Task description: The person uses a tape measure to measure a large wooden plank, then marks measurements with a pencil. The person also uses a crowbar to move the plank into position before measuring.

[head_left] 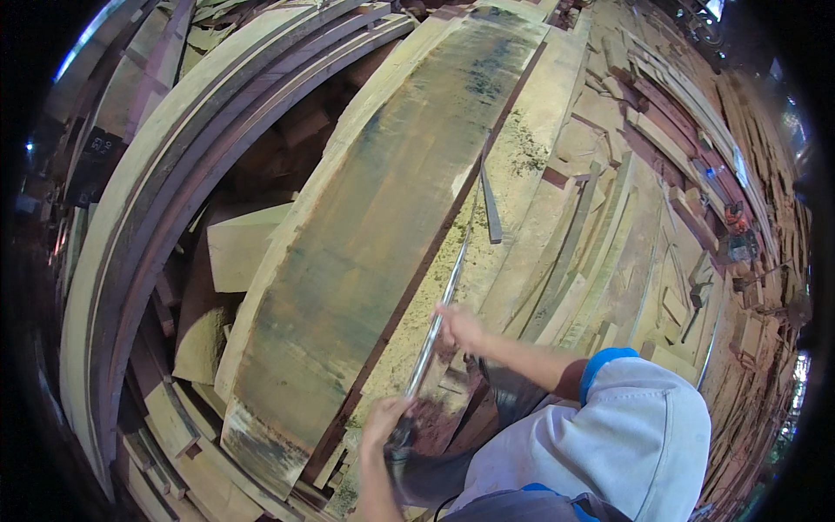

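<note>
A long shiny metal bar (pixel 424 355) slants upward and away beside a big wooden slab (pixel 348 230). My left hand (pixel 384 421) is closed around the bar's near end. Farther up, my right hand (pixel 460 329), slightly blurred, grips the same bar. The bar's thin far end reaches toward the slab's right edge, where its tip is hard to make out. Close to that end, a flat dark strip (pixel 491 204) leans by the slab; its material is unclear. Sawdust covers the pale timber surface (pixel 513 165) under the bar.
Large curved beams (pixel 130 196) stand on the left, with a pale wood block (pixel 248 246) between them and the slab. Long cut strips (pixel 591 252) lie on the right. Beyond them are a hammer-like tool (pixel 698 283) and an orange-and-dark power tool (pixel 739 233).
</note>
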{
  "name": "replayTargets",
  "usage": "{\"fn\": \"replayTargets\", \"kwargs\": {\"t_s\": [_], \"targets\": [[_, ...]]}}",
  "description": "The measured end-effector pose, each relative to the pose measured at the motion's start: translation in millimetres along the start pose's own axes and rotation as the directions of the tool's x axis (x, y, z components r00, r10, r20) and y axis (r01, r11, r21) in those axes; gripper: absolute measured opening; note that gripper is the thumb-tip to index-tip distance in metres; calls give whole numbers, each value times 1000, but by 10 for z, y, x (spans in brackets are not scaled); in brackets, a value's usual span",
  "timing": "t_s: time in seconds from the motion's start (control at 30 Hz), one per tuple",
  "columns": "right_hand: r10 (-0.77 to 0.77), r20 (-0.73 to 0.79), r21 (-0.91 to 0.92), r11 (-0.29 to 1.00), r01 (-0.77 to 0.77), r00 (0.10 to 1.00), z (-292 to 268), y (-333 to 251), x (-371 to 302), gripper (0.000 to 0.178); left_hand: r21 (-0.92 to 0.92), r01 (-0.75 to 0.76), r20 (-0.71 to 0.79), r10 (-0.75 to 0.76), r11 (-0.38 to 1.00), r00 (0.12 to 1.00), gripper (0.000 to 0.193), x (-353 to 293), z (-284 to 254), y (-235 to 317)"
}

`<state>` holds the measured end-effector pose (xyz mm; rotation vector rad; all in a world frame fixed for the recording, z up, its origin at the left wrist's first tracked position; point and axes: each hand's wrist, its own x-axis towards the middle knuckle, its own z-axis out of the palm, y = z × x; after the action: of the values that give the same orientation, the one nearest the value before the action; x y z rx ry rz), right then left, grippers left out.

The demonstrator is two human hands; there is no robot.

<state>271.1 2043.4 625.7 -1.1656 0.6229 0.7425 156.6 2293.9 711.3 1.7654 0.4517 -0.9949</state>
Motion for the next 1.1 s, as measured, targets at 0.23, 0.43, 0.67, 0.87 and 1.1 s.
{"fn": "replayTargets", "kwargs": {"t_s": [0.23, 0.43, 0.67, 0.87, 1.1], "targets": [[-242, -267, 150, 946, 289, 933, -1234, -1591, 1223, 36, -400, 467, -46, -526, 789, 849, 24, -2312, -1437, -734], [-287, -310, 308, 872, 381, 907, -989, -1757, 1395, 29, -505, 306, -226, -466, 807, 856, 23, -2336, -1558, -1311], [-252, -194, 291, 908, 301, 948, 1029, -229, 906, 21, -264, 139, -144, -182, 954, 973, 27, -523, -1862, -1624], [-364, -209, 234, 883, 408, 908, 1917, 167, 1427, 27, -216, 2, -88, -22, 976, 996, 27, 13, -2366, -2035], [-430, -410, 98, 856, 507, 804, 1349, -830, 2161, 24, -415, 145, -220, -253, 898, 942, 26, -1035, -3050, -3400]]}}
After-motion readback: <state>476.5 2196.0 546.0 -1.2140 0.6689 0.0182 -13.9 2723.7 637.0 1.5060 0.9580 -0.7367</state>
